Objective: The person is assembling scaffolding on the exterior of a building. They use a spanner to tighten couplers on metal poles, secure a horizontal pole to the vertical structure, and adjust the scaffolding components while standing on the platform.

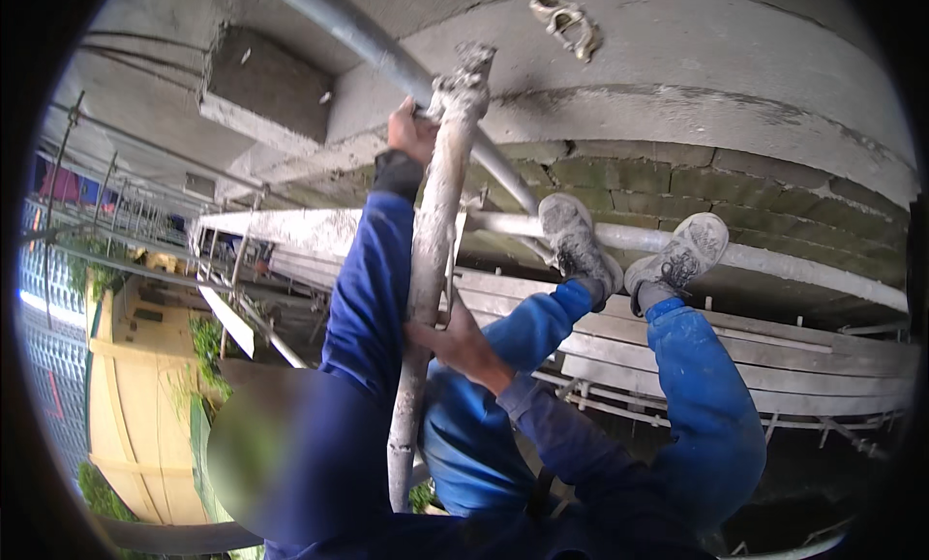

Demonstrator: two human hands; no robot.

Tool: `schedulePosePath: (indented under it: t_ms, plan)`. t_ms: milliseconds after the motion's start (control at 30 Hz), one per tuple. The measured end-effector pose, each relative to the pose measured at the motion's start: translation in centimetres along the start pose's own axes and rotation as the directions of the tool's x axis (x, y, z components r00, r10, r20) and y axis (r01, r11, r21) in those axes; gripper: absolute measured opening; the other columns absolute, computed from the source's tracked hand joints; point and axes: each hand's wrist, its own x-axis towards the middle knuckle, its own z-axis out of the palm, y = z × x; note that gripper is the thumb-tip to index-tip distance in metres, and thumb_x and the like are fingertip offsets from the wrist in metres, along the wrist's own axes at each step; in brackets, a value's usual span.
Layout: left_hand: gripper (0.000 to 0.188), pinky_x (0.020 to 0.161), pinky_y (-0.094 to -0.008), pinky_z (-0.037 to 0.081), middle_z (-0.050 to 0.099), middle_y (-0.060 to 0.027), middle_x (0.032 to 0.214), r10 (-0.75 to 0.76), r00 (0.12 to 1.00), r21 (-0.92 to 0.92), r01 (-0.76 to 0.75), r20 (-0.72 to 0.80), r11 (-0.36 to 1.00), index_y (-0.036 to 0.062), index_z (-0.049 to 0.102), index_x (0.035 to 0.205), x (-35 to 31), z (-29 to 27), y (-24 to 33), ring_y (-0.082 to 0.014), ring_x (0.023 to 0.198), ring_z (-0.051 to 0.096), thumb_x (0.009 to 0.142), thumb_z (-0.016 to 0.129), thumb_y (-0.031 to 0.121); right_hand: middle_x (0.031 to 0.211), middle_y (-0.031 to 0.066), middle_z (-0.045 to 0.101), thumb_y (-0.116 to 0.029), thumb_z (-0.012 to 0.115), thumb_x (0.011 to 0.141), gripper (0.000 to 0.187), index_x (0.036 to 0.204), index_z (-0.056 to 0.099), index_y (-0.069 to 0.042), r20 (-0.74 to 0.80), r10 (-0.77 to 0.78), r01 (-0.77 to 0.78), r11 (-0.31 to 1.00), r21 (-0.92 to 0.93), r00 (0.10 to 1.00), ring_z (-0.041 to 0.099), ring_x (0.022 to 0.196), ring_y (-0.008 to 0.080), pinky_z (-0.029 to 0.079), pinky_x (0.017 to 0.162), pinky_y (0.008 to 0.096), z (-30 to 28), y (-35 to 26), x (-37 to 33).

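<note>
A plaster-crusted scaffold tube (pixel 434 221) runs lengthwise through the middle of the view, with a caked coupler (pixel 462 95) around its upper end. My left hand (pixel 412 132) is closed at that upper end, beside the coupler; the tube hides some of its fingers. Lower down, my right hand (pixel 463 349) is wrapped around the same tube, its thumb lying across the front. A smooth grey tube (pixel 373 42) passes diagonally behind the coupler, close to my left fingertips. I cannot tell whether the coupler is fastened to it.
My dusty shoes (pixel 585 245) rest by a whitish horizontal tube (pixel 774 262). Pale planks (pixel 677 366) and more scaffold tubes lie beneath my legs. A block wall (pixel 639 178) meets a concrete ledge (pixel 677 105) bearing a dirty strap-like scrap (pixel 566 23). A yellow building (pixel 145 415) stands left.
</note>
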Motion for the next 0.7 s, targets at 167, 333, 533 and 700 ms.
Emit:
schedulePosePath:
  t_ms: [167,333,533,700]
  plan:
    - [0.042,0.097,-0.0511,0.044,0.058,-0.0298,0.112,0.087,0.987,0.127,-0.070,-0.132,0.989,-0.0011,0.048,0.116,1.5,4.0,-1.2,-0.0418,0.101,0.059,0.099,0.032,0.035,0.105,0.0119,0.061,-0.011,0.070,0.083,0.079,0.144,0.021,-0.003,-0.024,-0.032,0.032,0.999,0.022,0.999,0.061,0.087,0.0165,0.050,0.070,0.0280,-1.3,-1.7,0.5]
    - [0.045,0.101,-0.0531,0.041,0.054,-0.0307,0.121,0.013,0.987,0.177,0.016,-0.162,0.984,-0.0029,0.046,0.122,1.0,3.2,1.0,-0.0437,0.111,0.054,0.099,0.032,0.034,0.118,0.0154,0.054,-0.011,0.072,0.081,0.079,0.142,0.024,0.003,0.017,-0.085,0.085,0.996,-0.023,0.996,0.057,0.103,0.0199,0.049,0.088,0.0331,-0.9,-0.9,1.1]
    - [0.035,0.070,-0.0414,0.046,0.054,-0.0169,0.085,0.014,0.976,0.138,0.017,-0.219,0.990,0.0006,0.054,0.103,1.6,3.7,0.0,-0.0278,0.070,0.053,0.093,0.033,0.027,0.108,0.0141,0.060,-0.012,0.074,0.079,0.082,0.143,0.023,-0.002,-0.036,-0.031,0.028,0.997,-0.071,0.999,0.062,0.088,0.0173,0.051,0.066,0.0270,-1.3,-1.7,0.6]
    - [0.047,0.087,-0.0453,0.053,0.063,-0.0223,0.098,0.239,0.955,0.198,-0.204,-0.175,0.959,-0.0041,0.057,0.113,0.9,7.9,-1.4,-0.0333,0.085,0.065,0.091,0.032,0.029,0.115,0.0152,0.056,-0.016,0.076,0.079,0.085,0.144,0.022,-0.001,0.008,-0.041,0.042,0.992,-0.122,0.999,0.060,0.096,0.0213,0.050,0.076,0.0313,-2.6,-3.1,1.7]
